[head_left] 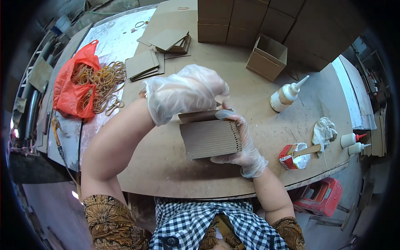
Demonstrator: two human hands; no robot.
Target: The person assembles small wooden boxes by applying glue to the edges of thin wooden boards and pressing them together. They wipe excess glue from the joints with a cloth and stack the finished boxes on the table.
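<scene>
A thick stack of flat brown cardboard pieces (209, 138), edges aligned and ridged, is held above the round wooden table (258, 121), clamped from beneath by the gloved right hand (241, 143) and gripped on top by the gloved left hand (185, 93).

We see a wide brown worktable (175, 166) with a curved front edge, its top scuffed and dusty. Behind it a stack of cardboard boxes (266, 21) closes off the far side like a wall. To our left a pale sheet (112, 37) covers part of the surface, bright with daylight. Below the table's right edge stands a red plastic crate (321, 196) on what may be a concrete floor (50, 212).
</scene>
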